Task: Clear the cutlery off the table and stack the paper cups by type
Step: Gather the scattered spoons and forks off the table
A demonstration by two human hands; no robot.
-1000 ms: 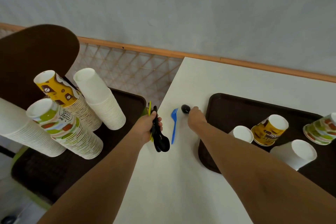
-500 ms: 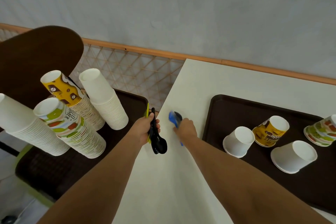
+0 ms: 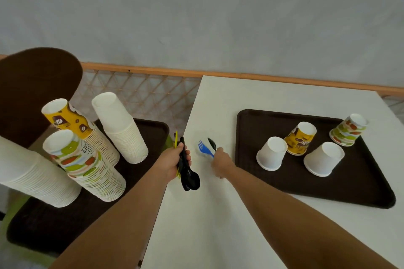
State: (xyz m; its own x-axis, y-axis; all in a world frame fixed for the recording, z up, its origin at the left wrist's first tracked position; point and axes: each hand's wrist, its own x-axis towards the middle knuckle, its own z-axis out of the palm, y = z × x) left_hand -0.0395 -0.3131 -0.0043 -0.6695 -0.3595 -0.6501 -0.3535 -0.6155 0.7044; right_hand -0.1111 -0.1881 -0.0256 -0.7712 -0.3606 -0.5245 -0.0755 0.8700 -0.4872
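My left hand (image 3: 173, 160) grips a bundle of cutlery at the table's left edge: black spoons (image 3: 190, 178) and a yellow piece (image 3: 176, 141). My right hand (image 3: 220, 162) pinches a blue fork (image 3: 204, 148) and a black spoon (image 3: 212, 143), both lifted off the white table (image 3: 218, 225). On the dark tray (image 3: 360, 194) at the right stand two white cups (image 3: 272, 156) (image 3: 323, 158), a yellow cup (image 3: 301, 141) and a green-patterned cup (image 3: 347, 129), all upside down.
A second dark tray (image 3: 54, 229) at the left, lower than the table, carries tall stacks of cups: white (image 3: 121, 129), yellow (image 3: 72, 119), green-patterned (image 3: 80, 164) and a wide white stack (image 3: 28, 172). A brown chair back (image 3: 32, 85) rises behind them.
My right hand has picked up the black spoon and the blue fork from the table and now holds both together. My left hand keeps its bundle in the same place.
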